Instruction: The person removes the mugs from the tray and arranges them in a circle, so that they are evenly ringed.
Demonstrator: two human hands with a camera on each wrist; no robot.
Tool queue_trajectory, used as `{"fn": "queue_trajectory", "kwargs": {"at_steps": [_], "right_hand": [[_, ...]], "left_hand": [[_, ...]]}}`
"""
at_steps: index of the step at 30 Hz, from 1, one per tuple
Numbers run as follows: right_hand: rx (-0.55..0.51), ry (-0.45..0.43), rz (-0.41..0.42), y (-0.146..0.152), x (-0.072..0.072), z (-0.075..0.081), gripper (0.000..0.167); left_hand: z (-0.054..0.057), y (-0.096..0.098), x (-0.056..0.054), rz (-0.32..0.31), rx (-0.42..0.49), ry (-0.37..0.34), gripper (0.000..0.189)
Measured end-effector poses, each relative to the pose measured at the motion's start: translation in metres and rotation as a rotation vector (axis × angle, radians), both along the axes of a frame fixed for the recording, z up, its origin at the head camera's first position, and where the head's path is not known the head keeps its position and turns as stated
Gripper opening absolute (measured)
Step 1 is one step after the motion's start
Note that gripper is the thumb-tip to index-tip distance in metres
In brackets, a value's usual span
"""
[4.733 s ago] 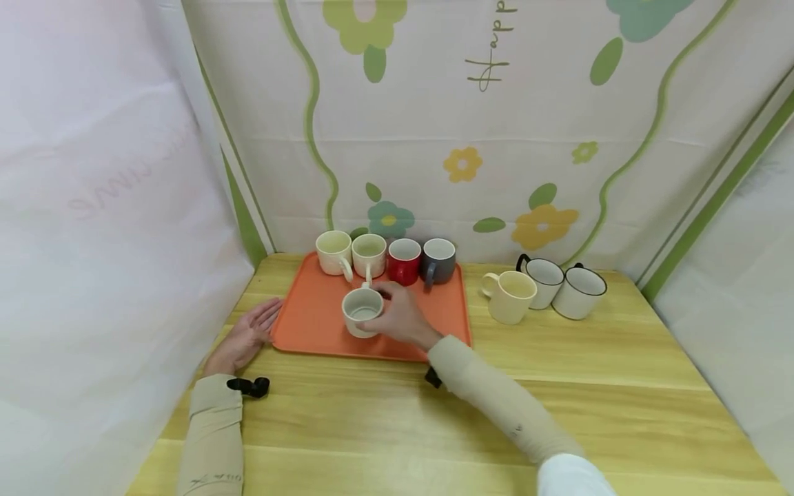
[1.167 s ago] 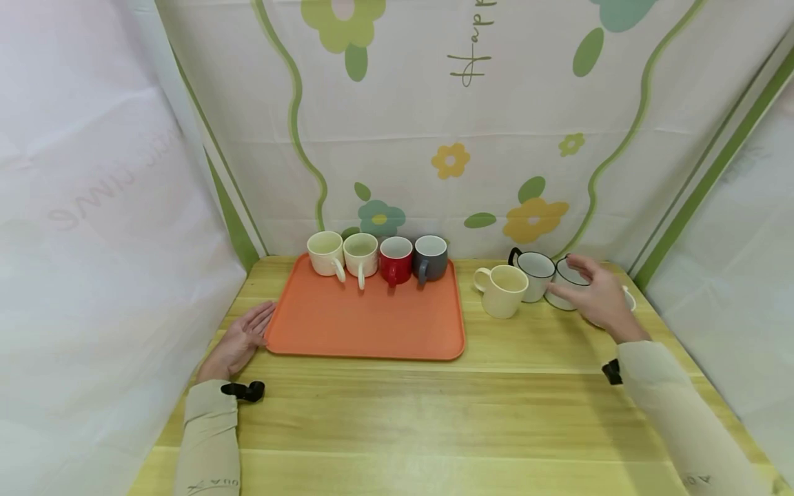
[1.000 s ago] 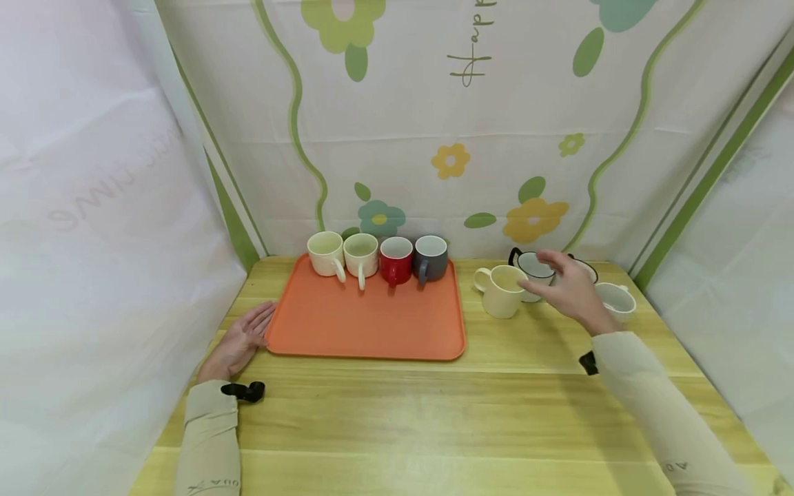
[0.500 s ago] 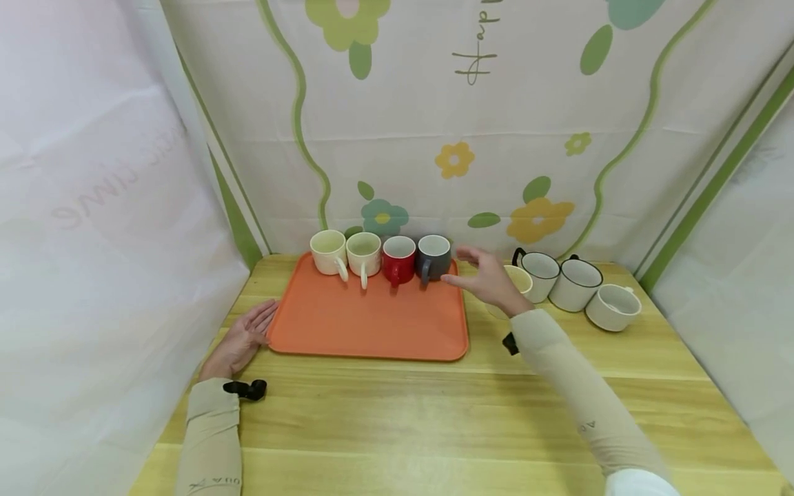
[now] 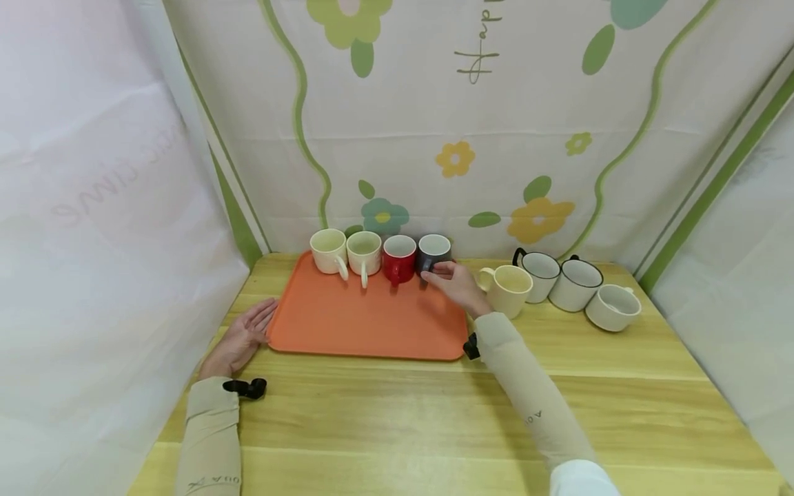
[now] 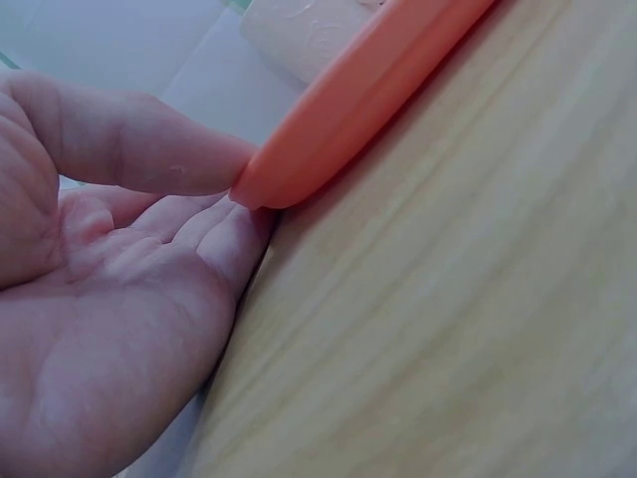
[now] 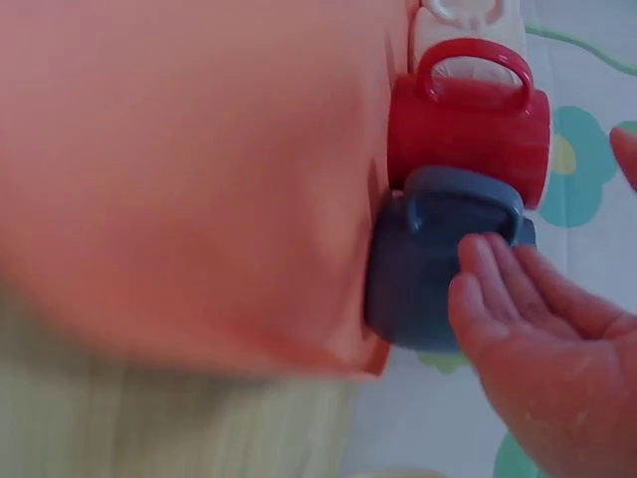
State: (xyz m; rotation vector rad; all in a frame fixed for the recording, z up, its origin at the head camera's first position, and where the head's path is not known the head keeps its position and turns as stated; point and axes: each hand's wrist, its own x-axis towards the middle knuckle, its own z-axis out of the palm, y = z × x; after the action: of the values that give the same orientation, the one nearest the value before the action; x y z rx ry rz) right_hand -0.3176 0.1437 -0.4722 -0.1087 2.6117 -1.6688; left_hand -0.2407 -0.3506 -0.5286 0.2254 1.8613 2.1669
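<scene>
On the left side of the head view, my left hand (image 5: 240,337) lies palm up with straight fingers beside the orange tray (image 5: 366,324). Its thumb tip touches the tray's corner in the left wrist view, fingers against the tray's outer edge. My right hand (image 5: 459,286) reaches over the tray's back right part to the dark grey mug (image 5: 423,259). In the right wrist view the extended fingers (image 7: 490,284) are right at that mug's handle, with the thumb held apart. Beside the grey mug stand a red mug (image 5: 400,267) and two cream mugs (image 5: 364,262), handles facing front.
Right of the tray stand a pale yellow mug (image 5: 510,293), two white mugs with black rims, the nearer-to-tray one (image 5: 541,279) behind the yellow mug, and a low white cup (image 5: 614,310). A patterned cloth (image 5: 397,138) rises behind the wooden table (image 5: 372,427).
My right hand held the low white cup over the tray earlier; it now stands at the far right. The hand then moved left to the grey mug. My left hand stays at the tray.
</scene>
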Motion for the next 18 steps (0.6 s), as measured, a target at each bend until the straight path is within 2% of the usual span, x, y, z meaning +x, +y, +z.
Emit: {"fn": "queue_trajectory", "kwargs": {"at_steps": [6, 12, 18], "right_hand": [[-0.044, -0.054, -0.042, -0.011, -0.007, -0.006, 0.055], [-0.205, -0.151, -0.055, -0.02, -0.013, -0.009, 0.057], [-0.24, -0.129, -0.129, -0.024, -0.012, -0.012, 0.05]], "left_hand": [[0.003, 0.001, -0.001, -0.008, 0.004, 0.01, 0.101], [0.001, 0.001, 0.001, -0.007, 0.0, 0.021, 0.101], [0.0, 0.002, 0.0, -0.005, -0.006, 0.024, 0.101]]}}
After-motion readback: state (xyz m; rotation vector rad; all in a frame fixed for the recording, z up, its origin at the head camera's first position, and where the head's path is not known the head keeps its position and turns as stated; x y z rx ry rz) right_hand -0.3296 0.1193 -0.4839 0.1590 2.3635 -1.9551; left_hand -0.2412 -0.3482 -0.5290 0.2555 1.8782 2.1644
